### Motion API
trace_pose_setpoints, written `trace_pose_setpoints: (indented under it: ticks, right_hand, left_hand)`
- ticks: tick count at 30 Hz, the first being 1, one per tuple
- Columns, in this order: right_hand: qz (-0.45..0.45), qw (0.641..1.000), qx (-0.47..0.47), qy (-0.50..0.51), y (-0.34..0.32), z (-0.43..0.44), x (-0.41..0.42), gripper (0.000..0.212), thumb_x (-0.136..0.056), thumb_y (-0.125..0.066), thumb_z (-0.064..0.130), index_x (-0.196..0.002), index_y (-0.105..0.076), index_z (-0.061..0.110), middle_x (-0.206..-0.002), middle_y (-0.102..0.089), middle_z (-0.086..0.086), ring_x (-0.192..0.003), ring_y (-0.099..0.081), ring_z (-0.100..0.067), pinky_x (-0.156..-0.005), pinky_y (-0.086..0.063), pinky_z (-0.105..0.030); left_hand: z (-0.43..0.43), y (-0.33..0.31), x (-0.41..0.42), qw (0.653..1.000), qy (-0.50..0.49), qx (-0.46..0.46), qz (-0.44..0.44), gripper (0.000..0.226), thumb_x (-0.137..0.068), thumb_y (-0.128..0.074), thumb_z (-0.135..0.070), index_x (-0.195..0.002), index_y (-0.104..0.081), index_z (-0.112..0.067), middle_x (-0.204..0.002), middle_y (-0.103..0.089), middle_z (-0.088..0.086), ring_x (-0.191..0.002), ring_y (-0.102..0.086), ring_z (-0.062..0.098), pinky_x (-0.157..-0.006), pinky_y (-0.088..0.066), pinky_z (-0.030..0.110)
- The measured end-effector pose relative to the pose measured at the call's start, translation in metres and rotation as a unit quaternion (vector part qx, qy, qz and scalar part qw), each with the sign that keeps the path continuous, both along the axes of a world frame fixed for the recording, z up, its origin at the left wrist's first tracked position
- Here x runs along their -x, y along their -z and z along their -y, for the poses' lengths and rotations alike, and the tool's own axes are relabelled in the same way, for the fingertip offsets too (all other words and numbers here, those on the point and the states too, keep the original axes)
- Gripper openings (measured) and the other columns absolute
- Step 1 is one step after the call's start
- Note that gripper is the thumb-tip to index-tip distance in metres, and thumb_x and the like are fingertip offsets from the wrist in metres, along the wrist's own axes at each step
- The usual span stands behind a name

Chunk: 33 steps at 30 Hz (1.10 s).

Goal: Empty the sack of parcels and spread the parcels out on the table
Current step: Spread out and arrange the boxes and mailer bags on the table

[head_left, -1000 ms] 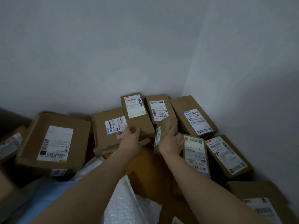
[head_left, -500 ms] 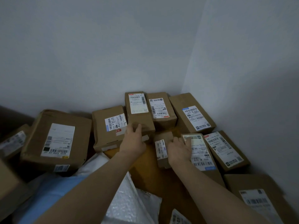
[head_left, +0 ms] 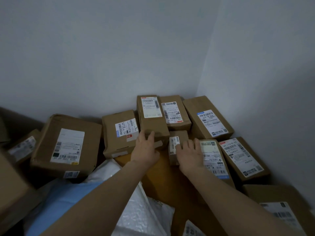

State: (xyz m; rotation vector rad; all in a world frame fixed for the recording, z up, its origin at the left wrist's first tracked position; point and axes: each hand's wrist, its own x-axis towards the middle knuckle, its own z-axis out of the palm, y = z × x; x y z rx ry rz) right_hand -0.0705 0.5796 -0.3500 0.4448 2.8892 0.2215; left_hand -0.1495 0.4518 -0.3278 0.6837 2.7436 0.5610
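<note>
Reaching in with both arms over the table [head_left: 160, 181], which sits in a corner between two pale walls. The left hand [head_left: 144, 150] lies palm down with its fingers straight. The fingertips rest on the near end of a tall narrow box [head_left: 151, 121], touching it and gripping nothing.

The right hand [head_left: 190, 154] is spread wide and flat. Its inner fingers lie over the near part of a small box [head_left: 179, 136], and its outer fingers cover the label edge of a flat box [head_left: 214, 154] just beside it. No finger curls round either one.

The small box sits tucked between the tall narrow box and the flat box, label up. Along the back wall, a short box [head_left: 173, 113] lies just right of the tall one, then a wider box [head_left: 206, 120] fills the corner. A long box [head_left: 243, 157] runs down the right wall, with a blurred box [head_left: 281, 210] nearest the camera.

Off to the left, a medium box [head_left: 119, 133] sits just beside the left hand, and a big box [head_left: 68, 145] lies beyond it, tilted. Every label in view faces up. Under the left forearm lie a white padded envelope [head_left: 139, 215] and a blue bag [head_left: 68, 193].
</note>
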Motion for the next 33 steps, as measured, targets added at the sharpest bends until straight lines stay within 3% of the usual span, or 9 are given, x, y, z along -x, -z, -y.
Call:
trace_pose_setpoints:
  ticks: [3,8,12,17,20,23,25,27,33]
  right_hand:
    - [-0.036,0.999,0.035,0.002,-0.005,0.003,0.004,0.059,-0.082,-0.056,0.043,-0.133,-0.039,0.016,-0.136,-0.041,-0.012,-0.131,-0.031,-0.031,-0.114,-0.011,-0.048]
    - [-0.208,0.972,0.085,-0.067,-0.021,0.042,0.031,0.035,-0.077,-0.061,0.023,-0.112,-0.055,0.024,-0.121,-0.052,-0.002,-0.118,-0.043,-0.023,-0.104,-0.025,-0.039]
    - [-0.178,0.957,0.194,-0.120,-0.031,0.102,0.063,0.038,-0.085,-0.054,0.021,-0.122,-0.050,0.026,-0.127,-0.048,0.003,-0.123,-0.040,-0.018,-0.108,-0.020,-0.037]
    - [-0.088,0.938,0.290,-0.169,-0.024,0.171,0.100,0.060,-0.085,-0.060,0.029,-0.139,-0.034,0.030,-0.141,-0.035,0.000,-0.129,-0.037,-0.023,-0.107,-0.023,-0.040]
    - [-0.035,0.908,0.376,-0.184,-0.023,0.206,0.118,0.089,-0.080,-0.071,0.031,-0.148,-0.013,0.031,-0.151,-0.014,-0.001,-0.134,-0.029,-0.027,-0.108,-0.029,-0.043]
    - [-0.050,0.868,0.463,-0.171,-0.026,0.221,0.131,0.101,-0.080,-0.071,0.019,-0.148,-0.001,0.041,-0.155,0.009,-0.003,-0.142,-0.018,-0.029,-0.112,-0.031,-0.045]
    - [-0.083,0.868,0.459,-0.171,-0.027,0.221,0.137,0.099,-0.079,-0.071,0.017,-0.147,-0.005,0.044,-0.155,0.012,-0.004,-0.143,-0.016,-0.029,-0.113,-0.031,-0.044]
    - [-0.106,0.880,0.434,-0.161,-0.027,0.216,0.141,0.090,-0.078,-0.074,0.031,-0.146,-0.017,0.043,-0.154,0.008,-0.002,-0.142,-0.017,-0.028,-0.112,-0.033,-0.044]
    - [-0.190,0.879,0.418,-0.132,-0.030,0.219,0.150,0.092,-0.075,-0.076,0.037,-0.147,-0.018,0.035,-0.156,0.010,-0.004,-0.143,-0.013,-0.028,-0.107,-0.035,-0.043]
  left_hand:
    - [0.018,-0.005,0.009,1.000,-0.026,0.004,-0.009,0.063,-0.091,-0.056,-0.022,-0.146,-0.025,-0.022,-0.157,-0.011,0.010,-0.145,-0.012,0.030,-0.112,-0.031,0.041]
    - [0.072,-0.010,0.029,0.989,-0.108,0.073,-0.074,0.066,-0.090,-0.054,-0.029,-0.147,-0.024,-0.020,-0.155,-0.015,0.015,-0.145,-0.013,0.032,-0.118,-0.013,0.047]
    - [0.126,-0.019,0.043,0.958,-0.236,0.133,-0.093,0.077,-0.087,-0.056,-0.028,-0.150,-0.013,-0.017,-0.158,0.004,0.015,-0.146,0.011,0.034,-0.112,0.011,0.057]
    - [0.188,-0.028,0.061,0.905,-0.392,0.144,-0.074,0.101,-0.085,-0.060,-0.040,-0.150,0.008,-0.003,-0.155,0.013,0.028,-0.144,0.013,0.040,-0.114,0.010,0.053]
    - [0.209,-0.024,0.071,0.901,-0.426,0.072,-0.046,0.085,-0.091,-0.048,-0.037,-0.150,0.001,0.000,-0.148,-0.029,0.027,-0.140,-0.025,0.037,-0.116,0.009,0.046]
    - [0.207,-0.027,0.071,0.913,-0.400,-0.053,-0.066,0.053,-0.096,-0.036,-0.028,-0.143,-0.030,-0.004,-0.125,-0.058,0.015,-0.120,-0.051,0.031,-0.116,-0.018,0.043]
    - [0.204,-0.031,0.065,0.899,-0.388,-0.189,-0.069,0.034,-0.097,-0.036,-0.020,-0.126,-0.050,-0.011,-0.107,-0.062,0.008,-0.105,-0.058,0.026,-0.090,-0.041,0.033]
    - [0.205,-0.033,0.060,0.864,-0.400,-0.297,-0.071,0.031,-0.098,-0.035,-0.016,-0.120,-0.058,-0.015,-0.097,-0.059,0.000,-0.094,-0.057,0.017,-0.076,-0.042,0.026]
    - [0.209,-0.034,0.064,0.814,-0.416,-0.400,-0.065,0.036,-0.098,-0.036,-0.014,-0.126,-0.059,-0.016,-0.112,-0.064,0.001,-0.101,-0.055,0.012,-0.095,-0.047,0.033]
